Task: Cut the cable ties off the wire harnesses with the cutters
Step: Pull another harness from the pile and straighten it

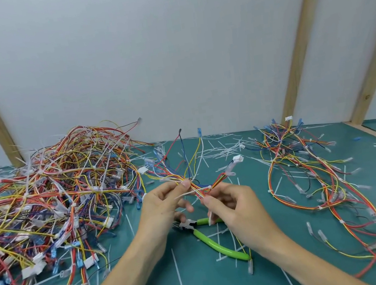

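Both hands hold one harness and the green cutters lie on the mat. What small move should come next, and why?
Probably the right hand should let go and pick up the cutters lying below it, because a white cable tie still binds the harness that the left hand pinches.

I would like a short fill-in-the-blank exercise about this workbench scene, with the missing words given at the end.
1. The cutters with curved handles, lying on the teal cutting mat, have handles coloured ____.
2. Both the left hand and the right hand hold one bundle of thin coloured wires; the cutters are held by ____ hand.
3. The largest tangled heap of wire harnesses lies on the person's ____ side.

Missing words: green; neither; left
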`<state>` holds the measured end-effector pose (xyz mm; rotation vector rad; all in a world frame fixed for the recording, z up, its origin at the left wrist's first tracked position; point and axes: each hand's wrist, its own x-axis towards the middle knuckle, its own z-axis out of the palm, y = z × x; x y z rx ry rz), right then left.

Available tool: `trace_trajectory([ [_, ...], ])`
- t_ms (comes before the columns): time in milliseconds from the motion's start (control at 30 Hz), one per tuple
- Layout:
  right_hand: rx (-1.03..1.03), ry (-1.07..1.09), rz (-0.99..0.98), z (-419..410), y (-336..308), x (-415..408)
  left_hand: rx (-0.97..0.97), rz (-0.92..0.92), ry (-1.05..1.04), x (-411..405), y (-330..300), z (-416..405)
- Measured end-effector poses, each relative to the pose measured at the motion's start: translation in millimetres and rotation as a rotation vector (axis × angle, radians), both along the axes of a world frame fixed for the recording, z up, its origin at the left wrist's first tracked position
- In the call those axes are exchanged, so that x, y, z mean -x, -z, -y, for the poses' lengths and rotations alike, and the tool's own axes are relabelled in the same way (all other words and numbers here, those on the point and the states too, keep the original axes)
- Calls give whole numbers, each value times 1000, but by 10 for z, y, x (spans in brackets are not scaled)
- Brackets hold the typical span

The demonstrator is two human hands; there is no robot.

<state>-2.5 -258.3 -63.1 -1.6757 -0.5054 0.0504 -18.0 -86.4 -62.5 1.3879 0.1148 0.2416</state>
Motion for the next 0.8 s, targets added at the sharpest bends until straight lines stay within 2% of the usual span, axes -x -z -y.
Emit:
trace_trajectory([
  [200,31,52,7,11,-1,-27,-45,-12,-20,-6,5,3],
  [800,-82,63,-17,6,-54,-32,-229,74,153,65,1,97],
])
